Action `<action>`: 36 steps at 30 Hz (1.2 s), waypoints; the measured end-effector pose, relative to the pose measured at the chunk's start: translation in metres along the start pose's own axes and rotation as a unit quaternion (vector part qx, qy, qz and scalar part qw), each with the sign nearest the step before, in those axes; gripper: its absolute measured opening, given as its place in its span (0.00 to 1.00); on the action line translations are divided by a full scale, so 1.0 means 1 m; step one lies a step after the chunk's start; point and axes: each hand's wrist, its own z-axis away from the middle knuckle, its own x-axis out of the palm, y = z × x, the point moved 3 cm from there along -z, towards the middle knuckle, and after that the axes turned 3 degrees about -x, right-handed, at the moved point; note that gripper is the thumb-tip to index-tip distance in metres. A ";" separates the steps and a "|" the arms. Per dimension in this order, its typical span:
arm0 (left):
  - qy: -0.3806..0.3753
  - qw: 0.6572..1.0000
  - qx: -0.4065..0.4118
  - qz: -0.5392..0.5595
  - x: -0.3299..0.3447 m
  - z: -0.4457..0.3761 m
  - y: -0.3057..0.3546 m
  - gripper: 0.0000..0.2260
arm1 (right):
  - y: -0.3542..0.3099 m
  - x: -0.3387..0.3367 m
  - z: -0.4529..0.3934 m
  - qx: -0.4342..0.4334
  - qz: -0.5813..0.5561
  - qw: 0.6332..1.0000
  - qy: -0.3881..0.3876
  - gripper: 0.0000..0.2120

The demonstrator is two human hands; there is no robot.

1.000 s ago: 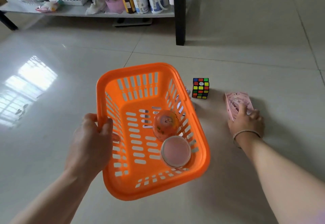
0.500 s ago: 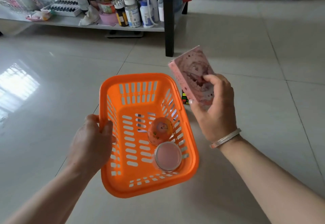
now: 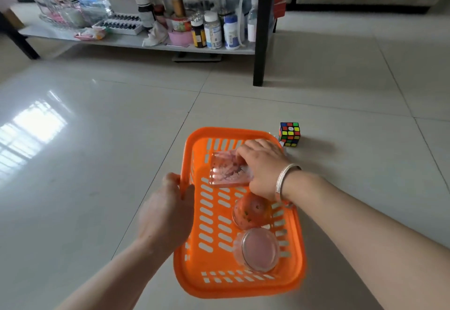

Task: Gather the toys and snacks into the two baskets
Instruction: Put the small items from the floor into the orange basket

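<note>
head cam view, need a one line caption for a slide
Left hand holds the orange basket while the right hand sets a pink box inside; puzzle cube on floor.

A single head-worn wide-angle camera is looking forward and steeply down from close above the orange basket (image 3: 239,283) and both forearms. It is facing across the tiled floor (image 3: 97,139) toward a low shelf (image 3: 136,44) farther off.

basket (image 3: 243,283): orange, slotted | box (image 3: 227,171): pink, mottled print | round toy (image 3: 252,211): orange-red | dish (image 3: 260,248): clear, pink | cube (image 3: 289,134): multicoloured squares on black | bangle (image 3: 283,178): silver
</note>
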 end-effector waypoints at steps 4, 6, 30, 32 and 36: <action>-0.005 0.999 -0.031 0.015 -0.004 0.000 -0.016 0.11 | -0.009 0.024 -0.015 -0.026 0.022 0.998 -0.047 0.15; -0.007 0.999 -0.045 0.025 -0.006 0.000 -0.022 0.11 | -0.013 0.034 -0.019 -0.032 0.051 0.996 -0.059 0.16; 0.008 0.992 -0.083 0.092 0.010 -0.004 -0.022 0.10 | -0.011 0.024 -0.013 -0.061 -0.115 0.966 0.222 0.21; 0.021 0.992 -0.087 0.094 0.008 -0.007 -0.022 0.10 | 0.005 0.011 -0.010 -0.053 -0.153 0.919 0.358 0.22; 0.035 0.989 -0.103 0.102 0.005 -0.014 -0.026 0.11 | 0.078 0.033 -0.032 0.131 -0.137 0.921 0.341 0.18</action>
